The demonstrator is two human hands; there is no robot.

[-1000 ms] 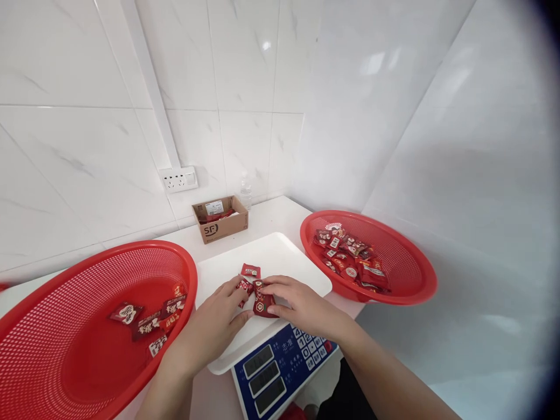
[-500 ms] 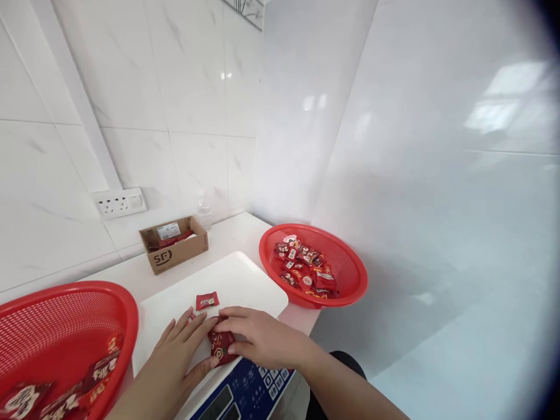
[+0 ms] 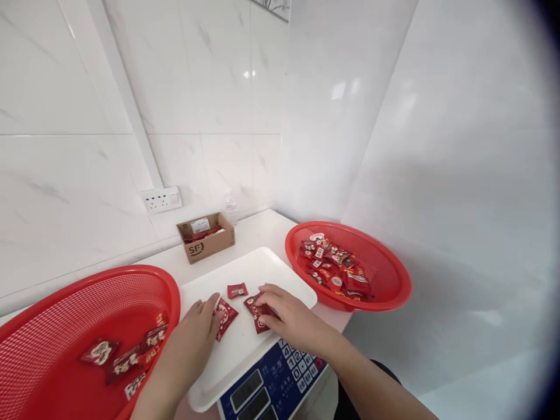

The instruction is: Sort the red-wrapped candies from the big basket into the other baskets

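On the white weighing tray [image 3: 262,262] of a scale lie several small wrapped snack packets. My left hand [image 3: 192,341] closes its thumb and fingers on the left edge of a red packet [image 3: 226,318]. To the right, my right hand [image 3: 293,318] has its fingers and thumb around a dark red packet [image 3: 255,309], partly covering it. Between and beyond the hands a smaller red packet [image 3: 237,290] lies flat, touched by neither. The scale's blue key panel [image 3: 273,379] shows in front of the tray, partly behind my right forearm.
A large red mesh basket [image 3: 175,291] with several packets stands at left. Another red basket [image 3: 396,291], holding a heap of packets, is at right. Behind the tray sit a small cardboard box [image 3: 212,244] and a clear plastic bottle [image 3: 231,210]. White walls close off the back and right.
My hands, earlier close together over the dark red packet, have moved apart. My left hand is now on the red packet; my right stays on the dark one. The view has turned left.
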